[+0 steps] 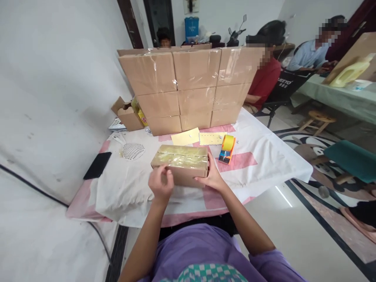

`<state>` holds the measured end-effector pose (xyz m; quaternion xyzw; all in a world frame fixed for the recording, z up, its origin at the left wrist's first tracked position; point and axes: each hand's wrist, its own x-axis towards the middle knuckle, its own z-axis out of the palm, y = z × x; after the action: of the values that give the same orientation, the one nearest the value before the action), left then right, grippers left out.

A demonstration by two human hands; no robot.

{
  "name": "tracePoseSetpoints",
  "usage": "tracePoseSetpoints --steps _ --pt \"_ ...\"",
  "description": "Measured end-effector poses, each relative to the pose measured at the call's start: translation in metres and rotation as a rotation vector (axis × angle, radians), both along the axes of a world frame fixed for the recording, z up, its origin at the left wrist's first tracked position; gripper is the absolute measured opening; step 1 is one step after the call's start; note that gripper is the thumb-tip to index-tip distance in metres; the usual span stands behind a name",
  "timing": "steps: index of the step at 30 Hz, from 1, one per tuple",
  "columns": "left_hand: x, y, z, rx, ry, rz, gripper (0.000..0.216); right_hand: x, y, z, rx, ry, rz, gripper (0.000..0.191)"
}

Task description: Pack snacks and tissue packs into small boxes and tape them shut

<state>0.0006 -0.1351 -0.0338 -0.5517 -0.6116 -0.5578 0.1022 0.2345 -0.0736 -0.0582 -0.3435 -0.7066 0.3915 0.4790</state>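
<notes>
A small cardboard box [188,179] lies in front of me on the table, its top seam covered by shiny yellowish clear tape [183,152]. My right hand [214,175] grips the box's right end, thumb on the front face and fingers around the far side. At the front left corner, my left hand [161,183] is closed with fingers curled against the box edge; what its fingertips pinch, if anything, is hidden. Right of the box lies an orange and blue tape dispenser [226,154] with a yellow roll.
Behind stands a wall of stacked taped boxes [195,70]. Yellow paper pieces [185,136], a white perforated skimmer [133,151], a black phone [97,165] and an open carton [131,118] lie on the cloth-covered table [276,164]. A person in red [268,80] sits beyond.
</notes>
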Motion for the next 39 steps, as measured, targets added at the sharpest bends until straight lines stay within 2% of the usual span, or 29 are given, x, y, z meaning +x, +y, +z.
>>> tracePoseSetpoints --steps 2,3,5,7,11,13,15,18,20,22,24,28,31,35,37,39 --pt "-0.001 0.006 0.002 0.083 -0.098 0.078 0.041 0.010 -0.017 -0.001 -0.011 0.044 -0.060 0.124" --pt "0.001 0.010 0.006 0.062 -0.177 0.042 0.045 0.017 -0.025 0.000 -0.003 0.059 -0.103 0.122" --pt "0.015 0.022 0.019 -0.046 -0.357 -0.153 0.045 0.037 -0.039 0.006 0.041 0.069 -0.214 0.121" --pt "0.040 0.039 0.037 -0.121 -0.478 -0.377 0.044 0.063 -0.048 0.018 0.093 0.063 -0.356 0.118" --pt "0.119 0.089 0.077 -0.157 -0.469 -0.717 0.048 0.125 -0.049 0.049 0.154 0.049 -0.668 0.113" --pt "0.165 0.119 0.091 -0.202 -0.467 -0.822 0.048 0.156 -0.041 0.062 0.180 0.047 -0.792 0.113" --pt "0.210 0.149 0.097 -0.240 -0.484 -0.895 0.046 0.182 -0.027 0.069 0.193 0.054 -0.899 0.113" --pt "0.254 0.179 0.092 -0.305 -0.467 -0.957 0.050 0.215 0.010 0.070 0.184 0.072 -1.074 0.115" --pt "0.259 0.186 0.079 -0.312 -0.432 -0.943 0.050 0.235 0.047 0.067 0.181 0.046 -1.212 0.117" --pt "0.239 0.182 0.059 -0.308 -0.392 -0.922 0.045 0.251 0.093 0.062 0.171 -0.018 -1.328 0.120" --pt "0.199 0.170 0.034 -0.342 -0.385 -0.832 0.041 0.262 0.144 0.055 0.124 -0.086 -1.377 0.123" --pt "0.085 0.132 -0.013 -0.457 -0.393 -0.531 0.039 0.261 0.241 0.033 -0.039 -0.140 -1.272 0.134" --pt "-0.004 0.098 -0.037 -0.552 -0.420 -0.279 0.044 0.251 0.297 0.016 -0.051 -0.071 -1.178 0.137" --pt "-0.101 0.066 -0.051 -0.481 -0.507 -0.033 0.039 0.248 0.346 0.010 -0.024 0.118 -1.084 0.147" --pt "-0.141 0.065 -0.049 -0.438 -0.531 0.043 0.040 0.248 0.355 0.017 -0.100 0.159 -1.060 0.141" --pt "-0.177 0.079 -0.041 -0.377 -0.556 0.094 0.044 0.244 0.352 0.031 -0.169 0.173 -1.124 0.127"
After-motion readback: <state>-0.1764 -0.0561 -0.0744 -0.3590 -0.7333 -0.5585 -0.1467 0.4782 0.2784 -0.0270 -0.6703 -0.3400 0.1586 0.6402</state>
